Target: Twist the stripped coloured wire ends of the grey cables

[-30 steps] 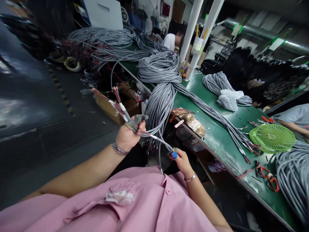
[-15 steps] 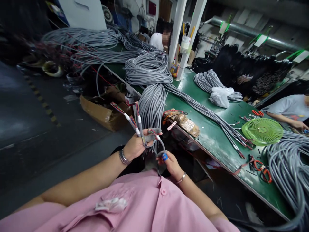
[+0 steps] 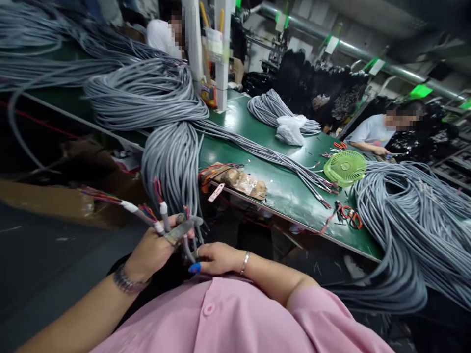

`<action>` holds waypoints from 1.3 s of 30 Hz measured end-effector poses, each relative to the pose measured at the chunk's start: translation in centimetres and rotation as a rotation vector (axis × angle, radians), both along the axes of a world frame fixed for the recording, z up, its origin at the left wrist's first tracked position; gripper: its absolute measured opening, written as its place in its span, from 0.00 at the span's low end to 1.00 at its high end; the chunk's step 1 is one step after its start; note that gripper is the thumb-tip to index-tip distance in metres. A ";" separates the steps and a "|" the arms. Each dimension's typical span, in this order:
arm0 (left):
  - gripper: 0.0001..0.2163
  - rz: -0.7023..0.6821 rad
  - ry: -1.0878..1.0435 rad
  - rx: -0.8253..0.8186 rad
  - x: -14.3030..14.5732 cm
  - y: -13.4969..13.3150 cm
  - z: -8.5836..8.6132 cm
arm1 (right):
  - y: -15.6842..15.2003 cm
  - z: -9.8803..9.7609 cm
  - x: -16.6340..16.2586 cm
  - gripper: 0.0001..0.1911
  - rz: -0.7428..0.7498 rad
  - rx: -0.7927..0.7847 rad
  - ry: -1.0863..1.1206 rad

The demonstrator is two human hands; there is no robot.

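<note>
My left hand [image 3: 156, 250] is closed round several grey cables [image 3: 137, 211] whose stripped ends fan out in thin coloured wires [image 3: 101, 195] above white wrapped bands. Grey tape or a finger cover wraps some of its fingers. Just right of it, my right hand [image 3: 217, 258] grips a grey cable [image 3: 189, 251] low in front of my pink shirt; blue tape is on its thumb. Behind both hands a thick bundle of grey cable [image 3: 171, 162] hangs over the edge of the green table [image 3: 235, 169].
On the table lie coiled cables [image 3: 143, 93], a taped brown bundle [image 3: 239, 181], a green fan [image 3: 345, 167] and orange-handled scissors [image 3: 351, 217]. More cable [image 3: 401, 230] hangs off the right end. A cardboard box [image 3: 47, 201] stands at left. Two people [image 3: 373, 128] sit across the table.
My view has swung to the right, so the table shifts left in the picture. My right hand has turned and now lies more sideways, close to the left hand. Both keep hold of cables.
</note>
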State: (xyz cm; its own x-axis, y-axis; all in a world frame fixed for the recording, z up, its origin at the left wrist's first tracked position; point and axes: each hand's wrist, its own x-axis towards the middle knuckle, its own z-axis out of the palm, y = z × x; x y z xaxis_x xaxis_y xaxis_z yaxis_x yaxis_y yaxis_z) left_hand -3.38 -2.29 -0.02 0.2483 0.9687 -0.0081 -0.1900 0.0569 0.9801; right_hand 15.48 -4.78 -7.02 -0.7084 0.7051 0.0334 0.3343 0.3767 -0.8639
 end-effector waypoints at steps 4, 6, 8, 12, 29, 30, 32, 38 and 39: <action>0.12 -0.128 0.093 -0.058 0.9 0.4 0.7 | 1.0 2.9 1.2 0.09 -0.323 -0.074 0.215; 0.11 -0.170 0.181 -0.016 1.5 0.2 1.1 | 0.9 4.7 1.8 0.11 -0.524 -0.232 0.455; 0.11 -0.170 0.245 0.031 2.2 0.0 1.2 | 0.5 6.3 2.1 0.11 -0.563 -0.366 0.618; 0.10 -0.196 0.331 0.105 3.0 -0.3 0.6 | -0.3 7.9 1.8 0.15 -0.525 -0.385 0.631; 0.09 -0.161 0.280 0.041 0.7 0.3 0.8 | 2.0 9.8 -1.1 0.09 -0.491 -0.423 0.636; 0.10 -0.109 0.244 0.008 0.8 0.2 0.8 | 2.1 9.5 -1.2 0.09 -0.525 -0.424 0.652; 0.11 -0.014 0.155 -0.044 1.1 0.1 0.8 | 2.2 8.6 -1.3 0.10 -0.626 -0.472 0.710; 0.11 0.040 0.075 -0.074 1.3 0.1 1.0 | 1.9 7.9 -1.1 0.14 -0.653 -0.572 0.688; 0.11 0.032 0.085 -0.073 1.3 0.1 1.0 | 1.9 8.3 -1.1 0.14 -0.625 -0.529 0.654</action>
